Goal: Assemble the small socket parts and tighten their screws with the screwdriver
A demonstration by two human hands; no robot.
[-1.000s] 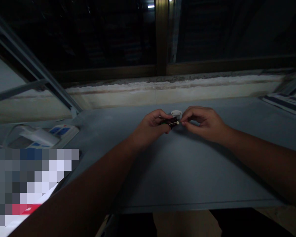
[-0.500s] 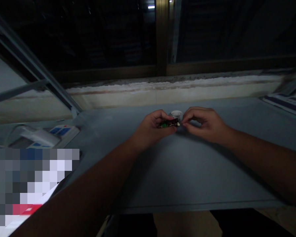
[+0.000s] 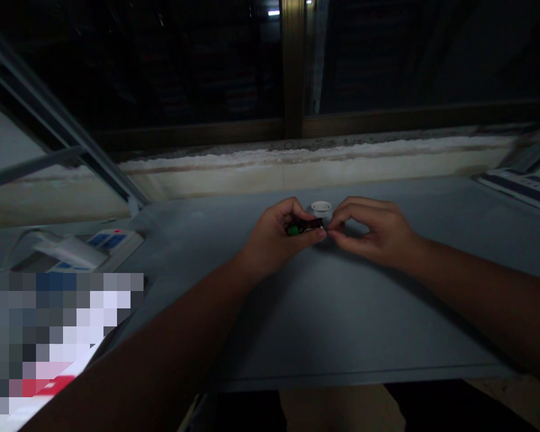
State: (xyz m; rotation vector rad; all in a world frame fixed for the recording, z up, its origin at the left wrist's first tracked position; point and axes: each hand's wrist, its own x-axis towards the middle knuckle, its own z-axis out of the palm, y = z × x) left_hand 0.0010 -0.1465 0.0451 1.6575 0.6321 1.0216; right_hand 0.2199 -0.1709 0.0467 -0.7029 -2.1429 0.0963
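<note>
My left hand (image 3: 276, 236) is closed around a small dark part with a green component (image 3: 302, 227), held just above the grey table (image 3: 324, 312). My right hand (image 3: 372, 231) pinches at the right end of that same part, thumb and forefinger pressed together; what sits between them is too small to name. A small white round cap (image 3: 321, 207) rests on the table right behind the two hands. The scene is dim and fine detail of the part is hard to see.
A white and blue power strip (image 3: 96, 245) with a cable lies at the left. Another flat white and blue item (image 3: 519, 187) lies at the far right. A pale window ledge (image 3: 297, 165) runs behind the table, dark window panes above. A slanted metal bar (image 3: 58, 129) crosses the left.
The part has turned in my left hand so its green component shows. My right fingers have moved slightly closer to its end. Both hands stay in the same spot.
</note>
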